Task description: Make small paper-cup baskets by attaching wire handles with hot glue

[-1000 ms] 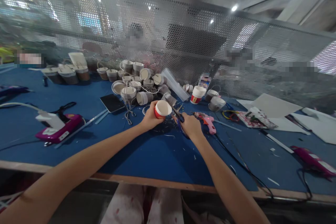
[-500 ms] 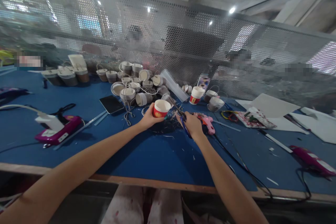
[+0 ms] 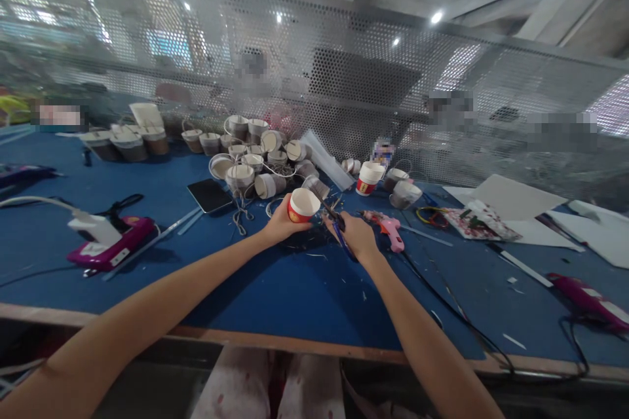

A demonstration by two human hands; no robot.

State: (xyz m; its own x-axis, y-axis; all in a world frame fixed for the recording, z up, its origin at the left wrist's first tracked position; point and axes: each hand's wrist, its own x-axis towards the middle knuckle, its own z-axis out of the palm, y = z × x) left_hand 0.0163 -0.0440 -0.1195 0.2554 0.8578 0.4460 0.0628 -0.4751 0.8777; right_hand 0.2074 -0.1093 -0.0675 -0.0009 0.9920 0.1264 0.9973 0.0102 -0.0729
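The left hand (image 3: 279, 222) has its fingers curled around a paper cup (image 3: 303, 205), opening upward. Just right of those fingers, the right hand (image 3: 358, 233) grips scissors (image 3: 339, 218), blade gap unclear. Cutting seems in hand; the next snip calls for a steady cup.

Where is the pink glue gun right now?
In the head view, right of centre, the pink glue gun lies on the blue table, just right of the person's right hand.

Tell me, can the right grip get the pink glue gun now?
Probably yes: the pink glue gun lies just beside the right grip, with nothing seen between them. But that grip holds scissors, which would likely need putting down first.
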